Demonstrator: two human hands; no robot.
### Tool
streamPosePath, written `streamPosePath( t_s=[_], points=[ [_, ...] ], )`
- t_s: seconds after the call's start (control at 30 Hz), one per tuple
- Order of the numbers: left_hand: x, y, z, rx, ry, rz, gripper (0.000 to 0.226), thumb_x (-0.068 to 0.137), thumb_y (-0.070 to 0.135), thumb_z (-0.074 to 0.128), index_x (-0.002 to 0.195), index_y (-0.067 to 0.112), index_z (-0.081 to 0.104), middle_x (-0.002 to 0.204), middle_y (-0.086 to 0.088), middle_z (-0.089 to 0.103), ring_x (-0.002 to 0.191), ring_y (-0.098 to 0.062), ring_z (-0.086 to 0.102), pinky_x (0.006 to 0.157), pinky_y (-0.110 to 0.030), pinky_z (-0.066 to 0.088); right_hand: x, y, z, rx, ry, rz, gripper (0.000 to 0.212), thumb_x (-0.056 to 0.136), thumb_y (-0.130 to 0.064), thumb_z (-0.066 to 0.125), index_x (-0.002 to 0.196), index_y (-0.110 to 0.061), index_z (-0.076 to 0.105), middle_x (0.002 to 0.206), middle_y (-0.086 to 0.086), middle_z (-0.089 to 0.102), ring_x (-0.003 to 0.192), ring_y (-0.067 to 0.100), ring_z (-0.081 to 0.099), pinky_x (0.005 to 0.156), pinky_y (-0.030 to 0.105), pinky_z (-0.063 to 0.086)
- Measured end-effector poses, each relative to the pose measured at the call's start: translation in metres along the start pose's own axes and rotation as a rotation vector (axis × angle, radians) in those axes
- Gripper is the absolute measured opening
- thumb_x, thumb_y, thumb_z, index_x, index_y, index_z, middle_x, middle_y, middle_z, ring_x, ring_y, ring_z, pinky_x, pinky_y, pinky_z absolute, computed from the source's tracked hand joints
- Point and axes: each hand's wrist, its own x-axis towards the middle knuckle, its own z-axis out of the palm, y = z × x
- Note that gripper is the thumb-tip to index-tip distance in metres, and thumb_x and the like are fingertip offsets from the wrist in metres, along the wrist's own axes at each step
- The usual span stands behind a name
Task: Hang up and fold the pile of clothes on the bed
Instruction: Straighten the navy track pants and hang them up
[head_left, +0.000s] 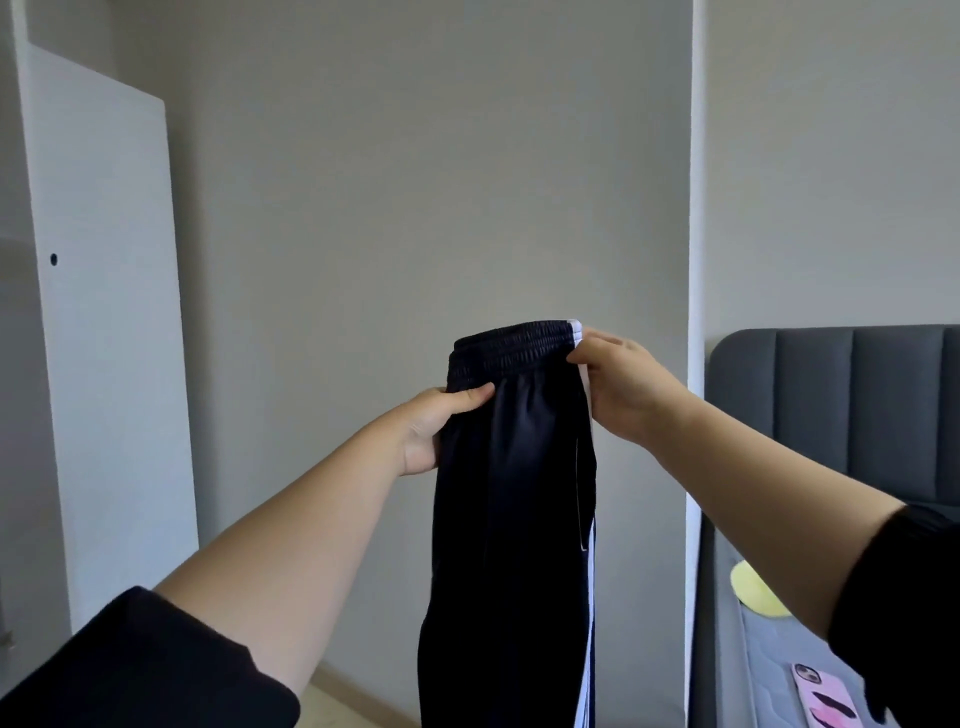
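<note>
A pair of dark navy track pants (511, 493) with a white side stripe hangs straight down in front of me, folded lengthwise, its elastic waistband at the top. My left hand (441, 421) pinches the left end of the waistband, thumb on the near side. My right hand (623, 387) grips the right end at the white stripe. Both arms are stretched forward at chest height. The pant legs run out of view at the bottom edge.
A grey padded bed headboard (852, 410) stands at the right, with a mattress edge below it carrying a yellow-green object (753, 592) and a pink-cased phone (826, 696). A white wardrobe door (104, 338) stands open on the left. A plain grey wall is ahead.
</note>
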Motion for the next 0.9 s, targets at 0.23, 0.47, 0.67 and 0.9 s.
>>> streamPosePath(
  t_s=[0.23,0.47,0.67,0.9],
  points=[
    [0.025,0.021,0.036,0.105,0.219,0.170,0.019,0.085,0.026,0.071,0.098,0.013,0.068,0.102,-0.006,0.073,0.095,-0.023,0.069,0.086,-0.040,0.055,-0.003,-0.008,-0.036,-0.244,0.163,0.084,0.020,0.091,-0.007,0.062,0.109,-0.001,0.064,0.100,0.014,0.071,0.084,0.023,0.071,0.066,0.028,0.058],
    [0.043,0.116,0.084,0.303,0.353,0.462,0.014,0.086,0.034,0.069,0.080,0.021,0.066,0.094,-0.001,0.071,0.092,-0.022,0.067,0.088,-0.038,0.054,0.032,-0.094,-0.037,-0.457,0.553,-0.290,0.011,0.078,-0.005,0.074,0.072,-0.002,0.065,0.071,0.008,0.063,0.070,0.023,0.063,0.072,0.034,0.056],
    [0.038,0.239,0.138,0.337,0.427,0.761,0.035,0.084,0.034,0.070,0.095,0.001,0.068,0.087,-0.006,0.066,0.081,-0.025,0.062,0.080,-0.038,0.053,0.045,-0.230,-0.016,-0.607,0.642,-0.623,0.019,0.085,-0.010,0.064,0.097,0.005,0.064,0.078,0.010,0.054,0.071,0.019,0.050,0.067,0.030,0.042],
    [0.012,0.335,0.213,0.299,0.344,0.960,0.035,0.083,0.042,0.070,0.087,0.007,0.068,0.089,-0.008,0.070,0.077,-0.025,0.065,0.078,-0.038,0.054,0.005,-0.358,-0.011,-0.764,0.728,-0.825,0.015,0.088,-0.011,0.058,0.074,-0.007,0.059,0.066,0.003,0.048,0.059,0.016,0.043,0.053,0.027,0.033]
  ],
)
